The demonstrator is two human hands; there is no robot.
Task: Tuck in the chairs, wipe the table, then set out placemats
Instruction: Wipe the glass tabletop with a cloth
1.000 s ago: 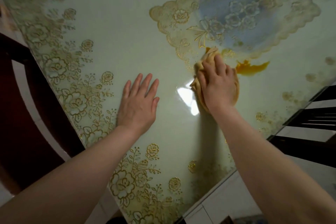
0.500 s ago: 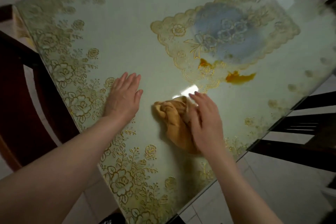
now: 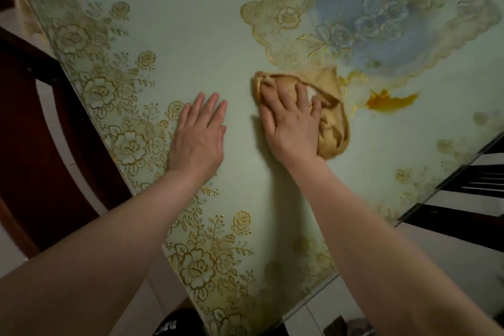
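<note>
A glass-topped table [image 3: 191, 22] with a pale green, gold-flowered cover fills the view. My right hand [image 3: 291, 123] presses flat on a crumpled tan cloth [image 3: 331, 120] near the table's middle, fingers spread over it. My left hand [image 3: 200, 133] lies flat and open on the table, just left of the cloth. An orange smear [image 3: 390, 101] sits on the table to the right of the cloth. A lace-edged blue and gold mat [image 3: 381, 19] lies beyond the cloth at the upper right.
A dark wooden chair [image 3: 41, 123] stands against the table's left edge. Another dark chair's slatted back [image 3: 471, 185] shows at the right edge. Pale floor tiles [image 3: 341, 305] show below the table's near corner.
My right hand pulled the cloth toward me, then pushed it back out toward the orange smear and the mat. My left hand stayed flat on the table.
</note>
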